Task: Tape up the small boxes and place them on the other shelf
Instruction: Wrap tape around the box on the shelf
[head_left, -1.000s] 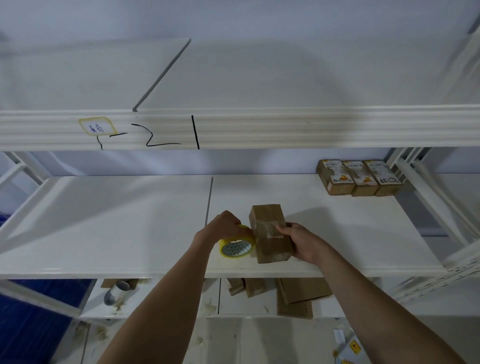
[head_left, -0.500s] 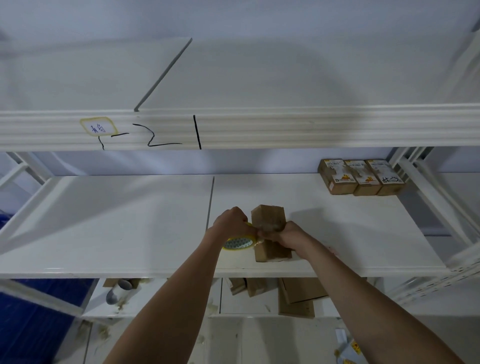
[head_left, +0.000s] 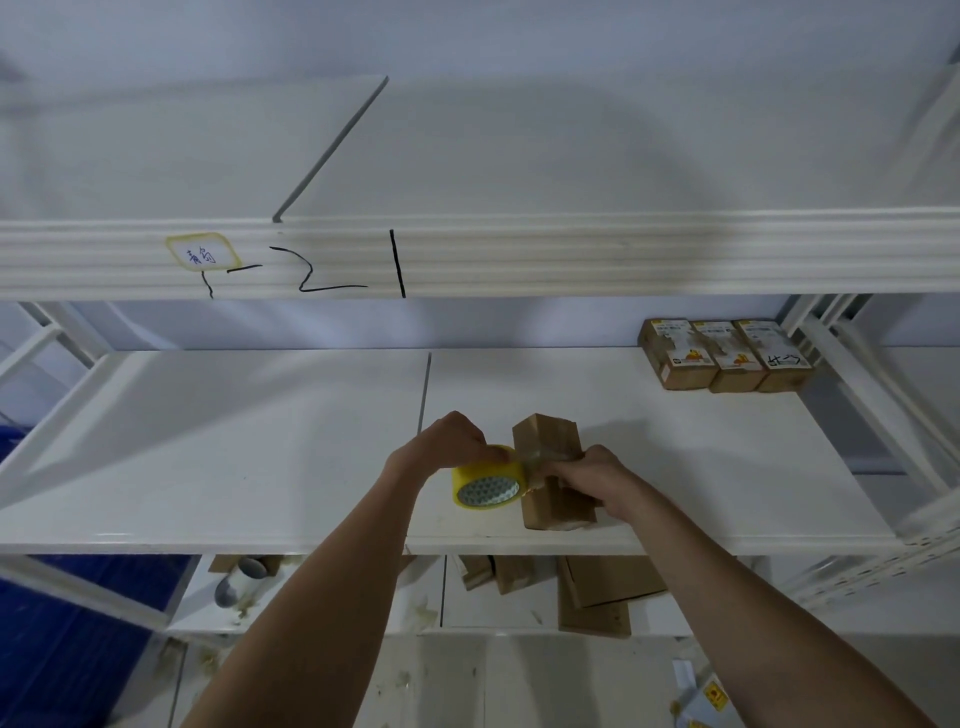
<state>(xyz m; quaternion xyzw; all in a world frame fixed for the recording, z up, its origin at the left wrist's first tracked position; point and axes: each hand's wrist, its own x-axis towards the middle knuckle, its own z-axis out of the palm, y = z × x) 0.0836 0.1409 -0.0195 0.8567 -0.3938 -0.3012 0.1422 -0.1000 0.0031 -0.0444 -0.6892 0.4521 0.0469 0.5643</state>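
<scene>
Far left of both hands, below the middle shelf (head_left: 208, 441): a blue surface (head_left: 62, 649), then a grey tube (head_left: 239, 582) lying on the lower shelf.

Up and left of the left hand, on the upper shelf's front edge: a yellow-bordered label (head_left: 203, 250) with handwriting, black marker strokes just beside it.

Left hand (head_left: 452, 447): fingers curled over the top of the yellow tape roll (head_left: 488, 480), gripping it. Roll sits just under the hand, its open core facing the camera, its right side touching the small box.

Small box (head_left: 550, 467): brown cardboard, standing on end near the front edge of the middle shelf, between the 2 hands. A clear strip of tape (head_left: 545, 457) crosses its face at finger level.

Right hand (head_left: 597, 480): fingers curled round the box's right side, thumb pressing on the front face near the tape strip.

Below the right forearm, on the lower shelf: several loose brown cardboard pieces (head_left: 597, 592).

Well beyond and to the right of the right hand, at the back of the middle shelf: 3 taped boxes (head_left: 724, 356) side by side, touching, with yellow printed labels.
</scene>
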